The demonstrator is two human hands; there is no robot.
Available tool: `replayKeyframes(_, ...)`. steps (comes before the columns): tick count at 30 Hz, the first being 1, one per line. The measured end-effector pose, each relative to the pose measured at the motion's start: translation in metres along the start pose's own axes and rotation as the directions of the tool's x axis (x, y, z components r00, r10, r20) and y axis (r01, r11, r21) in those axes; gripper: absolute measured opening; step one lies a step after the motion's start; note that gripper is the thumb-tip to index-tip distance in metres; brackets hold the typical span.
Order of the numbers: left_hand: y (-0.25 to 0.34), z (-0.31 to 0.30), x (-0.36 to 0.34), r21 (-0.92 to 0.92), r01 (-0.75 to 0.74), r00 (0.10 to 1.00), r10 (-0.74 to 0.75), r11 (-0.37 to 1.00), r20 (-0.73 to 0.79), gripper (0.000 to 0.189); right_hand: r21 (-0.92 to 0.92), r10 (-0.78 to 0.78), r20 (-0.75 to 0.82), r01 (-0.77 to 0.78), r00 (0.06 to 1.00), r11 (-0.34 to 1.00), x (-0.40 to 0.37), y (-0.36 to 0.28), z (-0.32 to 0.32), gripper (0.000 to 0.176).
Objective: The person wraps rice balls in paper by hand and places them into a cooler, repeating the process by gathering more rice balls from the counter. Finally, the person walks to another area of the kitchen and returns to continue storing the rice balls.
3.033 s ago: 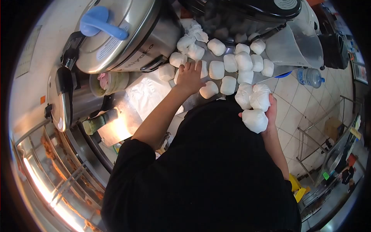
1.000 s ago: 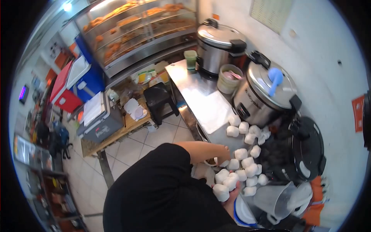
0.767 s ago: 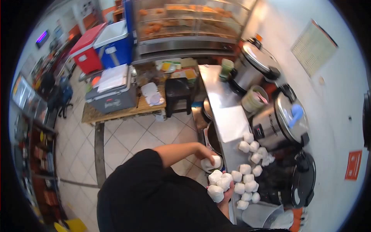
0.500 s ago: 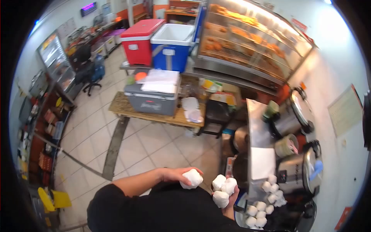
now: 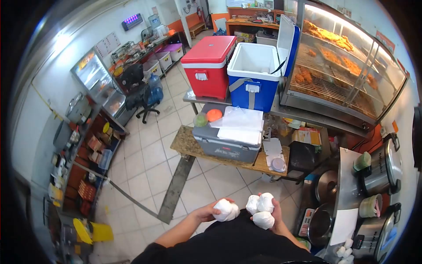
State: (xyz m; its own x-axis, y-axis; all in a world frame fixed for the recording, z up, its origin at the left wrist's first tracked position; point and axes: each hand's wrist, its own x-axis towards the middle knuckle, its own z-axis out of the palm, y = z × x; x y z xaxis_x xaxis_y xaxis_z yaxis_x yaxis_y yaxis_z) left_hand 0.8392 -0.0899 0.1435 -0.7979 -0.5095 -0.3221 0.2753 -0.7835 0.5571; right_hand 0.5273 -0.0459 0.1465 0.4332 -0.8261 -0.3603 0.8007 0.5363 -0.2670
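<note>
At the lower middle, my left hand (image 5: 205, 213) is closed around a white wrapped bundle (image 5: 226, 210). To its right, my right hand (image 5: 278, 218) holds several similar white bundles (image 5: 265, 203) clustered together against its fingers. The two hands are apart, in front of the black shirt, over the tiled floor. More white bundles (image 5: 345, 251) lie at the lower right beside a white sheet (image 5: 344, 226) on the metal counter.
A grey cooler (image 5: 226, 148) topped with papers sits on a wooden bench (image 5: 184, 143). Beyond it are a red cooler (image 5: 205, 81) and an open blue cooler (image 5: 254, 90). A lit food case (image 5: 334, 70) stands at right, near large steel pots (image 5: 381, 169).
The view has swung toward the right side of the bundles' counter moving lower in frame, and the coolers appear larger. Both hands still hold white bundles, now closer together.
</note>
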Motion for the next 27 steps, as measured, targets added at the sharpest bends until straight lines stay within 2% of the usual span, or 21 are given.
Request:
replayKeyframes(1, 0.003, -0.013, 0.013, -0.113, -0.021, 1.000, 0.018, 0.993, -0.022, 0.091, 0.000, 0.007, -0.018, -0.007, 1.000, 1.000, 0.013, -0.012, 0.002, 0.074)
replayKeyframes(2, 0.013, -0.018, 0.028, -0.101, -0.011, 1.000, 0.008, 0.995, -0.023, 0.091, 0.011, -0.002, -0.012, 0.003, 1.000, 1.000, 0.028, -0.025, 0.002, 0.074)
replayKeyframes(4, 0.034, -0.025, 0.062, -0.319, -0.240, 0.971, 0.225, 0.917, -0.082, 0.086, -0.043, -0.022, 0.013, 0.023, 1.000, 0.999, 0.058, -0.053, 0.002, 0.072)
replayKeyframes(6, 0.088, -0.012, 0.097, -0.284, -0.387, 0.917, 0.399, 0.877, -0.016, 0.078, -0.034, -0.037, 0.029, 0.037, 0.999, 0.999, 0.085, -0.089, 0.010, 0.072)
replayKeyframes(8, 0.155, -0.002, 0.128, -0.233, -0.487, 0.867, 0.498, 0.842, -0.010, 0.075, -0.070, -0.072, -0.012, 0.071, 0.997, 0.995, 0.104, -0.123, 0.021, 0.071)
replayKeyframes(9, 0.193, 0.004, 0.139, -0.222, -0.509, 0.849, 0.527, 0.832, 0.027, 0.075, -0.006, -0.070, 0.024, 0.070, 0.997, 0.998, 0.114, -0.136, 0.022, 0.071)
replayKeyframes(11, 0.274, 0.024, 0.163, -0.119, -0.593, 0.795, 0.602, 0.796, 0.068, 0.079, -0.037, -0.083, 0.046, 0.085, 0.995, 0.996, 0.130, -0.164, 0.029, 0.072)
replayKeyframes(13, 0.347, 0.034, 0.196, -0.054, -0.680, 0.732, 0.681, 0.732, 0.013, 0.081, -0.069, -0.100, 0.029, 0.102, 0.995, 0.992, 0.141, -0.177, 0.028, 0.075)
replayKeyframes(14, 0.384, 0.041, 0.211, -0.029, -0.658, 0.749, 0.658, 0.753, 0.081, 0.080, -0.065, -0.087, 0.005, 0.088, 0.996, 0.994, 0.142, -0.181, 0.028, 0.075)
replayKeyframes(17, 0.483, 0.062, 0.281, 0.066, -0.629, 0.773, 0.633, 0.774, -0.051, 0.062, -0.003, -0.249, -0.101, 0.250, 0.963, 0.968, 0.154, -0.195, 0.025, 0.075)
replayKeyframes(18, 0.516, 0.059, 0.315, 0.142, -0.619, 0.775, 0.630, 0.773, -0.051, 0.061, -0.004, -0.253, -0.116, 0.254, 0.960, 0.967, 0.158, -0.199, 0.024, 0.075)
replayKeyframes(21, 0.595, 0.046, 0.425, 0.311, -0.511, 0.794, 0.578, 0.802, -0.187, 0.061, 0.021, -0.469, -0.257, 0.490, 0.845, 0.871, 0.171, -0.204, 0.024, 0.076)
replayKeyframes(22, 0.618, 0.027, 0.465, 0.302, -0.490, 0.811, 0.554, 0.818, -0.186, 0.061, 0.022, -0.509, -0.282, 0.536, 0.813, 0.844, 0.174, -0.202, 0.026, 0.078)
replayKeyframes(24, 0.649, -0.023, 0.547, 0.359, -0.239, 0.824, 0.384, 0.902, -0.418, 0.065, 0.044, -0.574, -0.347, 0.624, 0.742, 0.780, 0.179, -0.193, 0.037, 0.079)
replayKeyframes(25, 0.654, -0.050, 0.578, 0.348, -0.224, 0.838, 0.362, 0.911, -0.409, 0.065, 0.011, -0.593, -0.402, 0.651, 0.698, 0.759, 0.180, -0.187, 0.036, 0.079)
replayKeyframes(26, 0.661, -0.078, 0.608, 0.412, -0.128, 0.840, 0.319, 0.902, -0.439, 0.066, 0.010, -0.600, -0.417, 0.663, 0.683, 0.748, 0.181, -0.181, 0.032, 0.077)
replayKeyframes(27, 0.664, -0.101, 0.636, 0.469, -0.032, 0.837, 0.281, 0.883, -0.470, 0.067, 0.019, -0.594, -0.507, 0.697, 0.624, 0.716, 0.184, -0.176, 0.041, 0.076)
